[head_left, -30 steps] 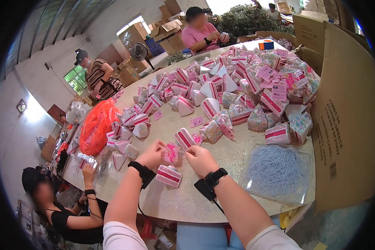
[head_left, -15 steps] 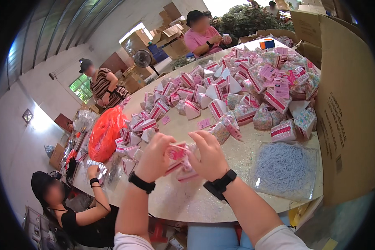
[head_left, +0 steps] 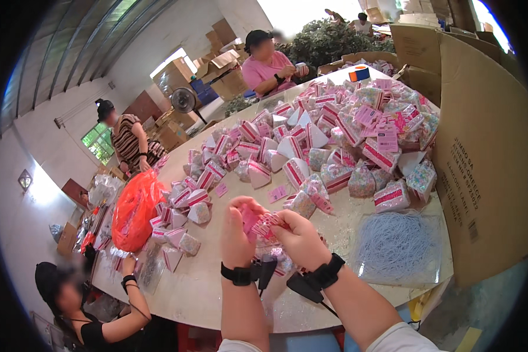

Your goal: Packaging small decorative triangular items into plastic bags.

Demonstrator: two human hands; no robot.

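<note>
Above the near part of the table, my left hand and my right hand come together on a pink printed tag. My left fingers are curled round its left side, and my right thumb and fingers pinch its right side. Just beneath my hands shows part of a glittery cake-slice ornament; my hands and wrist straps hide the rest, and I cannot tell whether it is attached to the tag. Further in lies a large heap of similar cake-slice ornaments, white and pink with glitter.
A clear bag of pale thin strings lies at the right, beside a tall cardboard box. An orange plastic bag stands at the left. Tape sits at the far end. Several people work around, one close at the left.
My hands have drawn closer together and turned, with my right hand now pinching the pink tag. The view has shifted slightly. The person in stripes now reaches toward the orange bag.
</note>
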